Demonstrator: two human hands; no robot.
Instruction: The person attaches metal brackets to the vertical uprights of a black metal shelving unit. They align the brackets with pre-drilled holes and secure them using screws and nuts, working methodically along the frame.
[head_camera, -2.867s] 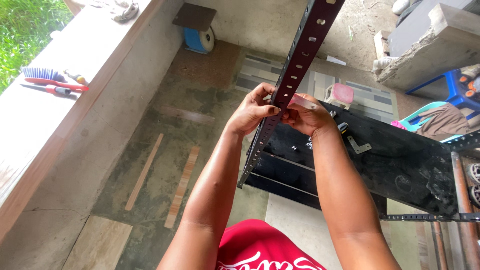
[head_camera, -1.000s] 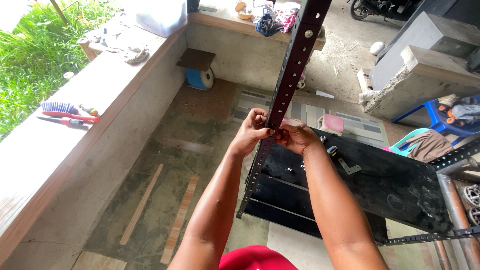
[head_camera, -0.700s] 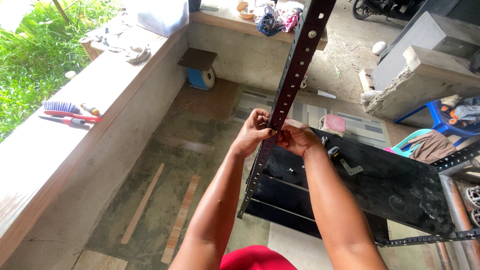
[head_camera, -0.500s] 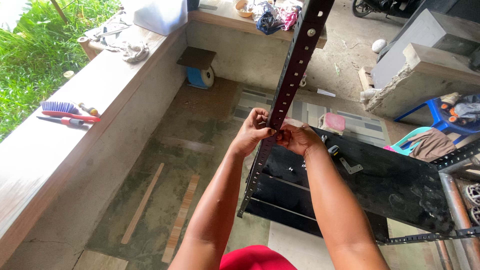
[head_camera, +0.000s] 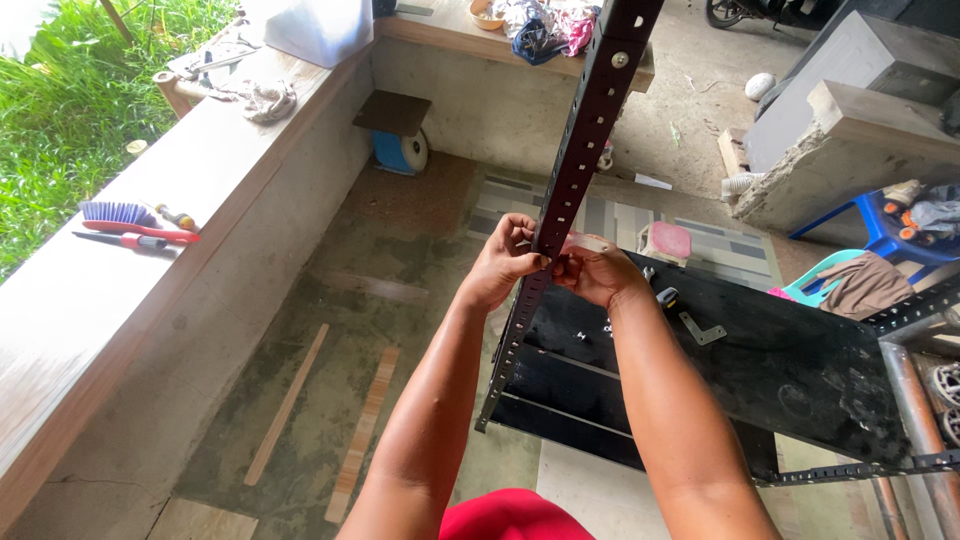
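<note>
The perforated upright (head_camera: 575, 190) looks like dark painted metal, the black shelf panel (head_camera: 780, 370) matt, the ledge (head_camera: 150, 290) rough concrete.

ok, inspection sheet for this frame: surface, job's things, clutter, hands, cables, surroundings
Surface: black shelf panel lying flat, with a small metal bracket and loose small hardware on it.
Job's things: dark perforated angle post standing tilted, one bolt visible near its top.
Clutter: brush with red handle and a screwdriver on the concrete ledge; rag further along; wood strips on the floor.
Hands: left hand and right hand both grip the post at mid-height, fingers pinched at its holes.
Cables: nothing seen.
Surroundings: grass beyond the ledge, blue stool and broken concrete slabs at right.
</note>
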